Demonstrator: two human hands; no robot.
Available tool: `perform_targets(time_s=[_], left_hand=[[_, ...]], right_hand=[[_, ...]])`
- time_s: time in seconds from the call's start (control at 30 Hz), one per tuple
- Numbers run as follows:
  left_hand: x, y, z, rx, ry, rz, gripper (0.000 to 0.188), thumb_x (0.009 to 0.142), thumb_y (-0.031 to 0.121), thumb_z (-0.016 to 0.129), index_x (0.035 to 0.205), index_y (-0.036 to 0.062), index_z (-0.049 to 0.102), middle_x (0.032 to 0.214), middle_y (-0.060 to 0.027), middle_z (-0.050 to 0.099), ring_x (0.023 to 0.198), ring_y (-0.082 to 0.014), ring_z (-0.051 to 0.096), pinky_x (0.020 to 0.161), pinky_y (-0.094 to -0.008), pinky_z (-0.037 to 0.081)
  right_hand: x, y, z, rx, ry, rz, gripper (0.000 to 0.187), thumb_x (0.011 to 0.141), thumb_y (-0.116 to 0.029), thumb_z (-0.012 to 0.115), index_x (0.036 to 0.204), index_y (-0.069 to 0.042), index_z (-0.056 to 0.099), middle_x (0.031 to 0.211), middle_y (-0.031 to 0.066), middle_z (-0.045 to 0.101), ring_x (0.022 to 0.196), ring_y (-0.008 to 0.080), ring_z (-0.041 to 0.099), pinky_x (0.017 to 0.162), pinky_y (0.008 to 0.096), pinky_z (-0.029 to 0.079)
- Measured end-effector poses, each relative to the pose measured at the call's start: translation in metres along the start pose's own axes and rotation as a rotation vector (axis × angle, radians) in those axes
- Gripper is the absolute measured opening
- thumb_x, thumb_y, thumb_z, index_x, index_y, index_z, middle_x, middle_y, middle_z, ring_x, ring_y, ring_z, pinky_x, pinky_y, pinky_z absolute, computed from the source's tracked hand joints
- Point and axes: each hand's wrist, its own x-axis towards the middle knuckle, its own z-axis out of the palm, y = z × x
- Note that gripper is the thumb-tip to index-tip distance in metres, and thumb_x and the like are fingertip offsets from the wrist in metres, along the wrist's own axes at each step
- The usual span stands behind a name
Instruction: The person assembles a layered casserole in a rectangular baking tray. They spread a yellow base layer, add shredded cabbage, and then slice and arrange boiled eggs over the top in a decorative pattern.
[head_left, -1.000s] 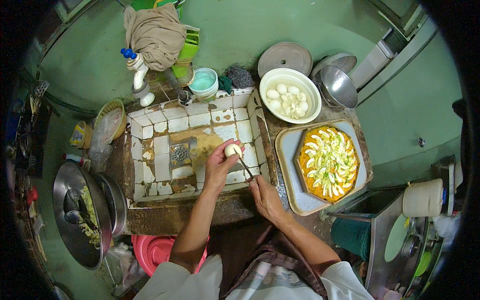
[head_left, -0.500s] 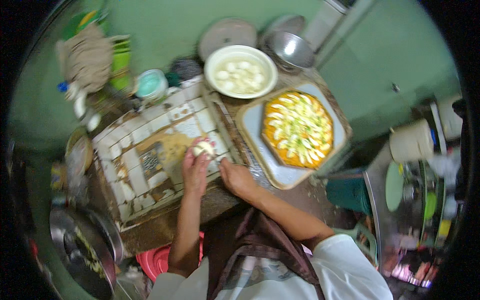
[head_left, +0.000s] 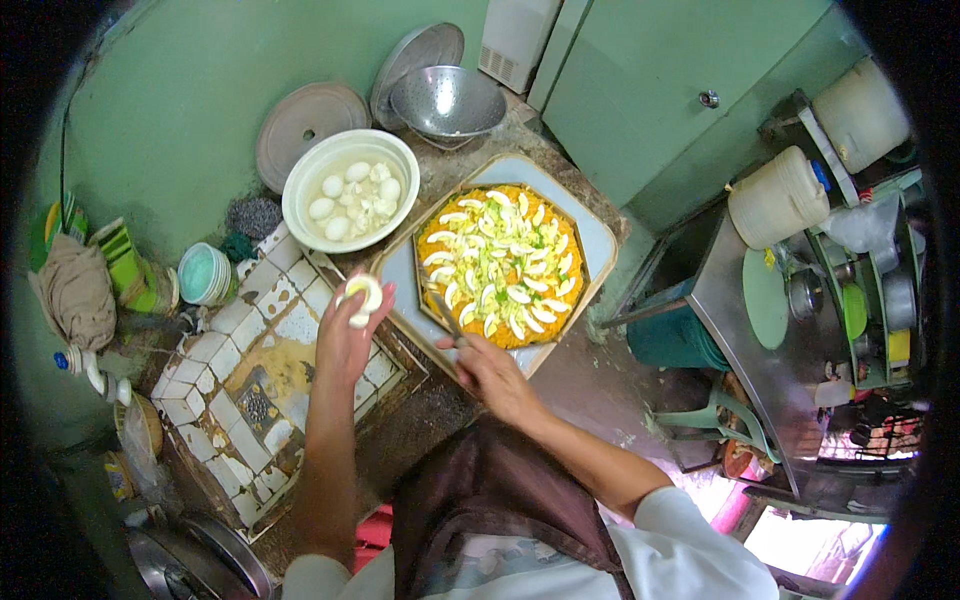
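Egg (head_left: 360, 297) now cut open, lifted from over the tiled sink (head_left: 215, 370) to the tray (head_left: 402, 268) edge — left hand (head_left: 347, 335) pinches the pieces in its fingertips. Right hand (head_left: 490, 370) closed around a knife (head_left: 447, 318), blade over the tray beside the orange dish (head_left: 502, 262) topped with egg slices. White bowl (head_left: 300, 185) of peeled eggs just behind.

Left hand (head_left: 345, 335) raised, fingers curled in a grip; right hand (head_left: 490, 365) closed, both forearms extended forward.
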Motion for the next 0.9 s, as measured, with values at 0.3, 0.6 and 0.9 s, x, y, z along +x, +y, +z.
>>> perform_targets(time_s=[0.3, 0.6, 0.9], left_hand=[[0.324, 0.028, 0.162, 0.730, -0.164, -0.022, 0.037, 0.094, 0.002, 0.055, 0.130, -0.0031, 0.051, 0.120, -0.0163, 0.061, 0.106, -0.0271, 0.065, 0.087, -0.0384, 0.060], [0.393, 0.015, 0.162, 1.171, -0.081, -0.064, 0.032, 0.096, 0.012, 0.059, 0.127, 0.0039, 0.053, 0.114, -0.0120, 0.065, 0.080, -0.0193, 0.066, 0.065, -0.0309, 0.056], [0.125, 0.029, 0.131, 0.474, 0.126, -0.128, 0.032, 0.100, 0.012, 0.048, 0.128, -0.0029, 0.047, 0.102, -0.0142, 0.061, 0.095, -0.0242, 0.067, 0.082, -0.0365, 0.060]], right_hand=[[-0.017, 0.006, -0.147, 0.167, 0.408, 0.057, 0.030, 0.104, -0.025, 0.047, 0.129, -0.008, 0.051, 0.075, -0.0024, 0.052, 0.062, 0.0059, 0.045, 0.055, 0.0206, 0.036], [-0.008, 0.038, -0.273, 0.000, 0.551, 0.181, 0.031, 0.102, -0.018, 0.054, 0.130, -0.006, 0.058, 0.089, -0.0024, 0.059, 0.060, 0.0032, 0.045, 0.052, 0.0195, 0.037], [0.007, 0.015, -0.199, -0.192, 0.312, -0.010, 0.033, 0.098, -0.014, 0.057, 0.129, -0.005, 0.060, 0.113, 0.0147, 0.065, 0.102, 0.0261, 0.063, 0.093, 0.0359, 0.048]])
